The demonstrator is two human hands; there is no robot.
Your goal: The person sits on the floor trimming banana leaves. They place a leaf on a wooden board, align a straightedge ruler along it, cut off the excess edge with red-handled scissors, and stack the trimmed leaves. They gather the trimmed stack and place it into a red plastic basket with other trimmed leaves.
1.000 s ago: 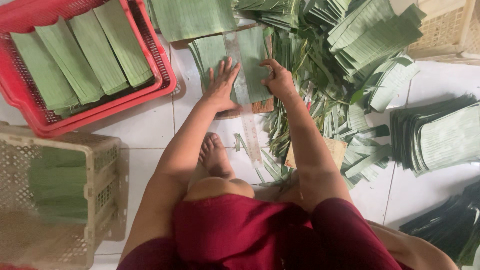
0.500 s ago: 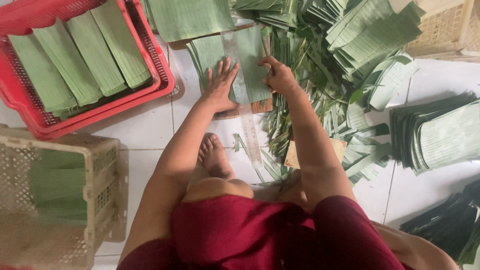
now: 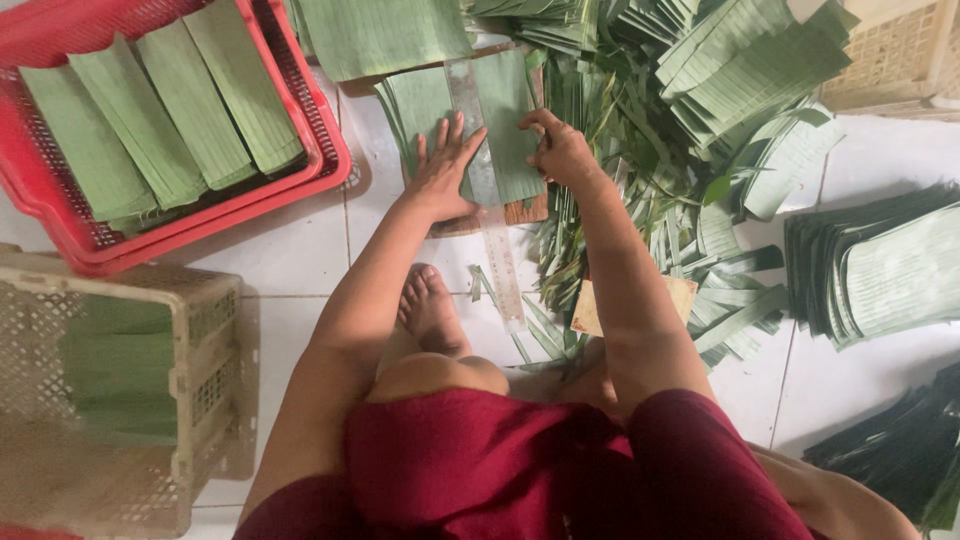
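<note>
A stack of cut green leaf pieces [image 3: 418,100] lies on a wooden board [image 3: 522,212] on the tiled floor. A long clear ruler [image 3: 497,235] runs down across the stack toward me. My left hand [image 3: 443,170] presses flat on the leaves and the ruler's left edge, fingers spread. My right hand [image 3: 563,152] sits at the stack's right edge with its fingers curled on the leaves; whether it also holds a blade is hidden. My bare foot [image 3: 430,308] rests just below the board.
A red basket [image 3: 330,160] with rows of folded leaves stands at the upper left. A beige crate [image 3: 205,310] holding leaves is at the left. Loose strips and trimmings [image 3: 640,210] pile up on the right, beside stacked leaves [image 3: 880,270] and a woven basket [image 3: 900,60].
Both hands stay on the leaf stack; the right hand has crept slightly up its edge. The view has shifted a little.
</note>
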